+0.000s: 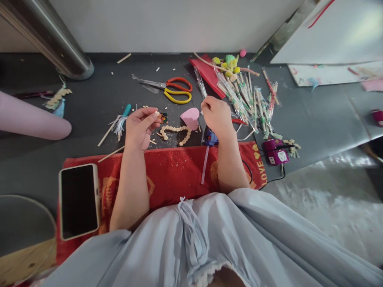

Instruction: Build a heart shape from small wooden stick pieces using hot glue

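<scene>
My left hand (pixel 140 126) pinches a small pale piece (pixel 157 114) between thumb and fingertips. Just behind those fingers lies a small dark green and orange item, partly hidden. My right hand (pixel 218 113) is closed, its fingers curled; whatever they hold is hidden. Below its wrist shows a blue glue gun (pixel 212 138), with a translucent glue stick (pixel 205 165) poking out toward me. Between the hands, a bumpy cream-coloured strip (pixel 185 137) bends into part of a heart outline. Near it rests a pink paper heart (pixel 190 118).
Scissors (pixel 179 91) with red and yellow handles lie beyond the hands. Wrapped sticks (pixel 239 95) pile up on the right, near a red sheet (pixel 206 73). A phone (pixel 79 201) lies on the red towel (pixel 176 171). A purple device (pixel 275 152) sits right; a metal post (pixel 66 40) stands left.
</scene>
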The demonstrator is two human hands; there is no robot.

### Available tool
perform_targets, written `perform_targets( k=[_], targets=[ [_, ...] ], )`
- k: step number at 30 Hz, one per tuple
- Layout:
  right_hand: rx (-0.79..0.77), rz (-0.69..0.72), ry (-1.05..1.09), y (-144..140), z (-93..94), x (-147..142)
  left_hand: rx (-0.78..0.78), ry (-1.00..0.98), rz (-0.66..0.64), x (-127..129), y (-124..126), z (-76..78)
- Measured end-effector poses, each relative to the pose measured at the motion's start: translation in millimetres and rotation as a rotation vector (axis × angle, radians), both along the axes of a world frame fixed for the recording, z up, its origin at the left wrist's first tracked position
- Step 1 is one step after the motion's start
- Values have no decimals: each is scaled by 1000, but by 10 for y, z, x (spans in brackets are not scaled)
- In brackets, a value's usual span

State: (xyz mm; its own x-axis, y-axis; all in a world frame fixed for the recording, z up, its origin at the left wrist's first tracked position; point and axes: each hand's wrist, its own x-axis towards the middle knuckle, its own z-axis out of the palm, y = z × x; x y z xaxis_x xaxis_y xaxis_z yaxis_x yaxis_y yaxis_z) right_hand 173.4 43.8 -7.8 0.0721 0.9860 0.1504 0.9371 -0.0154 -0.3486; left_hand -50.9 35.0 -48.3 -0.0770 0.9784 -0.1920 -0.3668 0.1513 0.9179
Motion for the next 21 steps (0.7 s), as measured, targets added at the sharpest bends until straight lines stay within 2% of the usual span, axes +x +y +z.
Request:
perform_targets(
  k=[8,15,21],
  targets=[
    [-143,-6,-109,11,12,-41,-20,-5,1,9,-4,25],
    [-55,4,0,27,-77,11,-24,3,-16,5,-6,28],
    [-9,56,71,6,-63,-38,-18,-3,-69,12,-11,10]
  ],
)
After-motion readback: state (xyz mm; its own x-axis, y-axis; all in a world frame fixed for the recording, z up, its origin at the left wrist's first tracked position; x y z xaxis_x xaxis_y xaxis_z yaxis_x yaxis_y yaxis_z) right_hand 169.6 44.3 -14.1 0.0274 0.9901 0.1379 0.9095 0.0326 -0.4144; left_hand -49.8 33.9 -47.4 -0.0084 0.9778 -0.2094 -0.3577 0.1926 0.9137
